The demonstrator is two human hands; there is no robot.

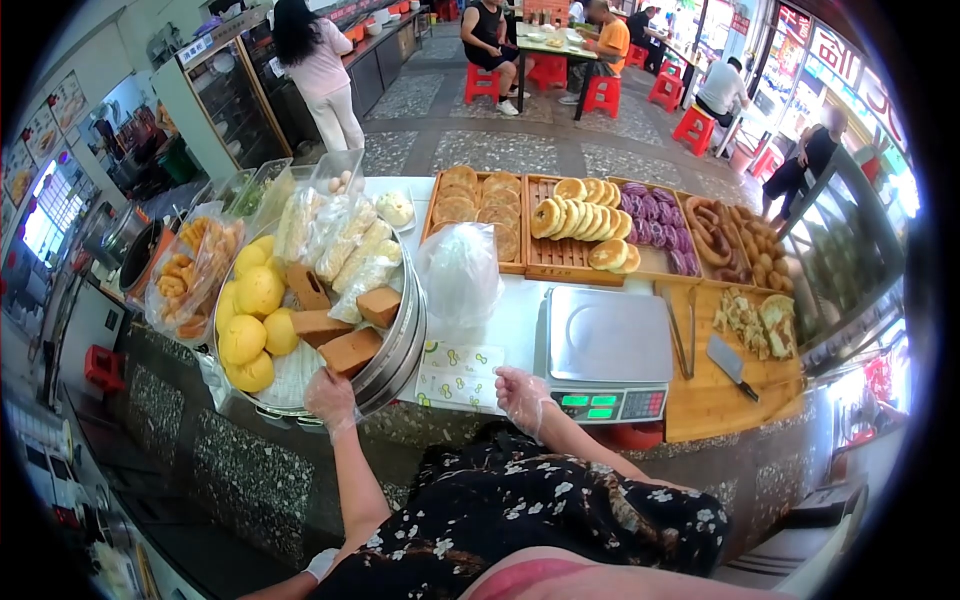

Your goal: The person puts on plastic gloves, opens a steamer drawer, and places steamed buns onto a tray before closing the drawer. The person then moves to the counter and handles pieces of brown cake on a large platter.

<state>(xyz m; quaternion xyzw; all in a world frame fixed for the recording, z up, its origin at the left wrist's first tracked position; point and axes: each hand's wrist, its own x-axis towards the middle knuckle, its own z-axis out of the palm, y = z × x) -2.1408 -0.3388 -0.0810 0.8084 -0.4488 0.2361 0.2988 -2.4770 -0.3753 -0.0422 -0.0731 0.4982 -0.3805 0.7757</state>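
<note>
My left hand (332,396), in a clear plastic glove, is closed at the near rim of a round metal steamer (408,345), its fingertips on the end of a brown sponge cake piece (350,352). Further brown cake pieces (320,326) lie behind it, beside yellow buns (260,291) and bagged corn cobs (350,243). My right hand (525,400), also gloved, has its fingers pinched together at the right edge of a white paper bag with a green pattern (460,377). That bag lies flat between the steamer and a digital scale (608,345).
Wooden trays hold flat cakes (478,205), pale round cakes (580,220) and purple rolls (655,222). Tongs (685,335) and a cleaver (732,366) lie on the cutting board (700,410) at right. A plastic bag bundle (460,275) stands behind the paper bag. People sit at tables beyond.
</note>
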